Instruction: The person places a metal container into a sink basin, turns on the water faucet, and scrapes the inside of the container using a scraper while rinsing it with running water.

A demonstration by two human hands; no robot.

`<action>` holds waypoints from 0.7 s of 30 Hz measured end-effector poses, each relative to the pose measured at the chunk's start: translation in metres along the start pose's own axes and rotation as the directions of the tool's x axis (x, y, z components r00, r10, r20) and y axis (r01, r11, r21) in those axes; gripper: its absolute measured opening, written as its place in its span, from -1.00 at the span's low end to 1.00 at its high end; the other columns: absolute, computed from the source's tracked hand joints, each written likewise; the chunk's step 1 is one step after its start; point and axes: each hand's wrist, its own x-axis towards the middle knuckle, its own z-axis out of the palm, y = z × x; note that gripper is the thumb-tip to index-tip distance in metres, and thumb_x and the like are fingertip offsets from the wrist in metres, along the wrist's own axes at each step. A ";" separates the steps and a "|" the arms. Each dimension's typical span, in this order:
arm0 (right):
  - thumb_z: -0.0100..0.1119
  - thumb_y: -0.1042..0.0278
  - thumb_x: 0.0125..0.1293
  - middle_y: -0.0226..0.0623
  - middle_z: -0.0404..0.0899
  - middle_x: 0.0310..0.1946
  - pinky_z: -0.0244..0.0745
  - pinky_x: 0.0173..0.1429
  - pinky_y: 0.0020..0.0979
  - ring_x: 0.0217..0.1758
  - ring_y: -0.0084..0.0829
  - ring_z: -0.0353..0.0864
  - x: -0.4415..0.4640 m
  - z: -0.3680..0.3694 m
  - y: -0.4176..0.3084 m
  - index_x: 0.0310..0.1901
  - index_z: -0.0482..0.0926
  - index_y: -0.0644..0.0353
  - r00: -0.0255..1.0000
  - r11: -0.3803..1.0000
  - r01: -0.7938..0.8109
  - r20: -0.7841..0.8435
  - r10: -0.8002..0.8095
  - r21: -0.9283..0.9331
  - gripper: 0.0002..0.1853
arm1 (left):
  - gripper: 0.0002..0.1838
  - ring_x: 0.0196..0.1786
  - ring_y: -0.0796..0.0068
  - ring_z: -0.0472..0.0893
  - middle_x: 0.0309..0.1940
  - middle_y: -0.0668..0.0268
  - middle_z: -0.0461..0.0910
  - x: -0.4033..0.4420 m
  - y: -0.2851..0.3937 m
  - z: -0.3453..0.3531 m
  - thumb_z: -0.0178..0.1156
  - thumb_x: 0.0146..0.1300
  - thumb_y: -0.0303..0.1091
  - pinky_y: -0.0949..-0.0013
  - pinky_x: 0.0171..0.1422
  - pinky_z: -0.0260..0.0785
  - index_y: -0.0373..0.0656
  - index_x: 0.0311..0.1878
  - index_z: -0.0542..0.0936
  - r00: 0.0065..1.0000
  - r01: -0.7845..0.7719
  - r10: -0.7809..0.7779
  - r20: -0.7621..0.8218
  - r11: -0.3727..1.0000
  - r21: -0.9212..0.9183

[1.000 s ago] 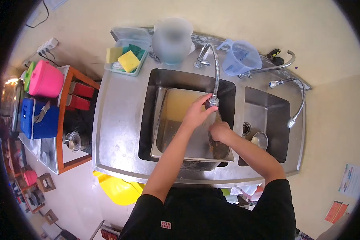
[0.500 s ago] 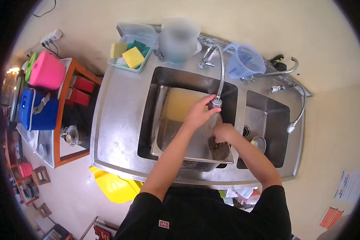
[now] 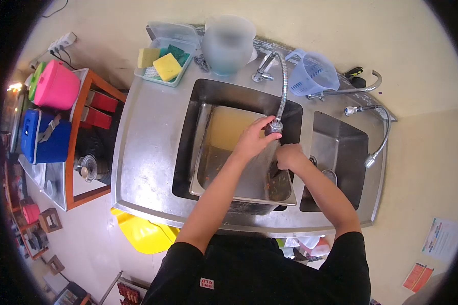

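Two bare hands work over a deep metal pan [image 3: 262,202] in the head view, the one view there is. It sits in the larger sink basin [image 3: 239,90], tilted or level I cannot tell. The left hand [image 3: 253,138] is clamped on the spray head [image 3: 274,127] of a flexible hose [image 3: 284,89], fingers and thumb on opposite sides of it, above the pan's right half. The right hand [image 3: 291,156] is curled at the pan's right wall; its fingertips are hidden, so whether it grips anything I cannot tell.

As far as shows, the work looks partway along: wetting and rubbing seem under way, while brown and orange bits [image 3: 278,189] lie at the pan's near right corner and would be what is left. A pale yellow, cloudy patch, probably murky liquid, fills the pan's far left part. The rest of its inside is grey, dull and streaked; its near rim is bright and looks bare. Beyond the pan, to its left, yellow sponges [image 3: 167,67] rest in a plastic box [image 3: 184,72], not in use.
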 end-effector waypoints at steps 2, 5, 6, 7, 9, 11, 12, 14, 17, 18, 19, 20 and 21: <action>0.34 0.17 0.06 -0.18 0.77 -0.09 0.65 -0.01 -0.14 -0.01 -0.16 0.77 -0.002 -0.009 0.004 -0.13 0.78 0.10 0.999 0.999 -0.037 0.009 0.037 0.025 -0.66 | -0.28 0.30 0.29 0.57 0.26 0.07 0.58 -0.003 0.008 -0.003 0.50 0.19 -0.18 0.25 0.40 0.39 -0.24 0.37 0.49 1.000 0.013 -0.013 -0.011 1.000 0.002; 0.36 0.17 0.04 -0.14 0.77 -0.12 0.66 -0.04 -0.13 -0.05 -0.13 0.78 -0.022 -0.027 0.002 -0.15 0.78 0.12 0.998 1.000 0.027 0.062 -0.028 0.004 -0.66 | -0.29 0.29 0.28 0.58 0.27 0.07 0.57 -0.001 0.002 0.000 0.49 0.20 -0.17 0.25 0.39 0.40 -0.24 0.37 0.49 0.999 -0.032 0.031 -0.016 0.999 -0.026; 0.38 0.18 0.03 -0.15 0.77 -0.09 0.66 -0.03 -0.14 -0.04 -0.14 0.79 -0.028 -0.033 -0.003 -0.14 0.78 0.11 0.992 0.998 0.065 0.107 -0.064 -0.010 -0.65 | -0.29 0.24 0.24 0.61 0.26 0.08 0.58 -0.001 0.001 0.000 0.50 0.18 -0.15 0.25 0.35 0.43 -0.22 0.36 0.50 0.999 -0.041 0.041 -0.027 0.999 -0.015; 0.40 0.19 0.02 -0.16 0.76 -0.06 0.66 -0.03 -0.15 -0.04 -0.14 0.79 -0.032 -0.035 -0.007 -0.13 0.79 0.10 0.984 0.994 0.103 0.152 -0.099 -0.022 -0.65 | -0.28 0.20 0.21 0.63 0.25 0.09 0.59 -0.001 0.000 0.000 0.50 0.16 -0.13 0.25 0.31 0.46 -0.19 0.35 0.51 0.998 -0.051 0.051 -0.037 0.999 -0.003; 0.35 0.19 0.05 -0.14 0.76 -0.10 0.66 -0.03 -0.13 -0.04 -0.14 0.78 -0.008 -0.004 -0.003 -0.15 0.78 0.13 1.000 1.000 0.017 -0.006 -0.017 -0.004 -0.67 | -0.28 0.19 0.20 0.64 0.26 0.08 0.58 -0.001 0.000 0.001 0.51 0.15 -0.13 0.24 0.30 0.47 -0.19 0.35 0.51 0.999 -0.044 0.044 -0.029 0.999 -0.008; 0.33 0.21 0.08 -0.12 0.76 -0.12 0.66 -0.02 -0.13 -0.04 -0.13 0.78 0.009 0.018 0.000 -0.16 0.78 0.16 0.994 0.999 -0.030 -0.105 0.031 0.019 -0.68 | -0.27 0.28 0.23 0.59 0.28 0.07 0.57 0.001 0.000 0.000 0.51 0.18 -0.17 0.24 0.37 0.42 -0.24 0.37 0.49 1.000 -0.011 0.011 -0.003 0.999 -0.040; 0.33 0.22 0.09 -0.12 0.76 -0.11 0.66 -0.02 -0.14 -0.03 -0.13 0.78 0.013 0.025 0.000 -0.16 0.78 0.17 0.991 0.999 -0.033 -0.126 0.036 0.029 -0.69 | -0.27 0.27 0.23 0.59 0.28 0.07 0.57 0.000 0.001 -0.001 0.51 0.18 -0.16 0.24 0.37 0.42 -0.23 0.37 0.49 1.000 -0.015 0.015 -0.012 1.000 -0.006; 0.33 0.24 0.11 -0.12 0.76 -0.10 0.65 0.00 -0.15 -0.02 -0.14 0.78 0.013 0.020 -0.003 -0.16 0.78 0.17 0.996 0.999 0.017 -0.086 -0.015 0.029 -0.71 | -0.27 0.26 0.23 0.60 0.28 0.06 0.57 -0.003 0.002 -0.001 0.51 0.17 -0.15 0.24 0.37 0.42 -0.23 0.36 0.50 0.999 -0.017 0.020 -0.034 0.998 0.065; 0.32 0.25 0.13 -0.14 0.76 -0.09 0.65 0.01 -0.17 -0.01 -0.16 0.78 0.014 0.019 -0.004 -0.15 0.79 0.15 0.999 0.999 0.031 -0.014 -0.031 0.038 -0.72 | -0.27 0.26 0.23 0.61 0.28 0.07 0.57 -0.003 0.000 0.001 0.50 0.18 -0.13 0.25 0.38 0.42 -0.22 0.37 0.50 0.997 -0.058 0.062 -0.055 0.996 0.060; 0.32 0.25 0.13 -0.15 0.77 -0.09 0.65 0.01 -0.18 -0.01 -0.17 0.78 0.023 0.024 -0.005 -0.14 0.79 0.13 0.996 0.997 -0.050 -0.073 0.054 0.055 -0.72 | -0.27 0.26 0.22 0.60 0.28 0.07 0.57 -0.002 -0.001 0.002 0.50 0.18 -0.13 0.25 0.38 0.42 -0.21 0.37 0.50 0.999 -0.034 0.036 -0.037 0.999 0.034; 0.32 0.24 0.14 -0.16 0.77 -0.09 0.65 0.01 -0.18 -0.01 -0.18 0.78 0.026 0.022 -0.006 -0.14 0.79 0.12 0.981 0.988 -0.130 -0.132 0.139 0.078 -0.72 | -0.27 0.27 0.22 0.60 0.28 0.07 0.57 -0.001 0.000 0.001 0.50 0.18 -0.12 0.25 0.39 0.41 -0.21 0.37 0.50 1.000 -0.011 0.011 -0.017 1.000 0.009; 0.33 0.24 0.13 -0.18 0.77 -0.10 0.65 0.00 -0.19 -0.01 -0.19 0.78 0.025 0.020 -0.004 -0.14 0.79 0.10 0.995 0.997 -0.069 -0.062 0.072 0.042 -0.72 | -0.27 0.27 0.22 0.60 0.28 0.07 0.57 0.000 0.002 -0.001 0.50 0.18 -0.11 0.24 0.39 0.41 -0.21 0.37 0.50 1.000 0.013 -0.013 0.001 1.000 -0.012; 0.33 0.23 0.13 -0.19 0.77 -0.11 0.65 0.00 -0.20 -0.02 -0.20 0.78 0.024 0.016 -0.001 -0.14 0.80 0.09 1.000 1.000 -0.004 0.009 0.004 0.008 -0.72 | -0.26 0.28 0.21 0.60 0.28 0.06 0.57 0.000 0.003 -0.002 0.50 0.17 -0.11 0.24 0.39 0.41 -0.21 0.37 0.50 1.000 0.006 -0.006 -0.008 1.000 0.008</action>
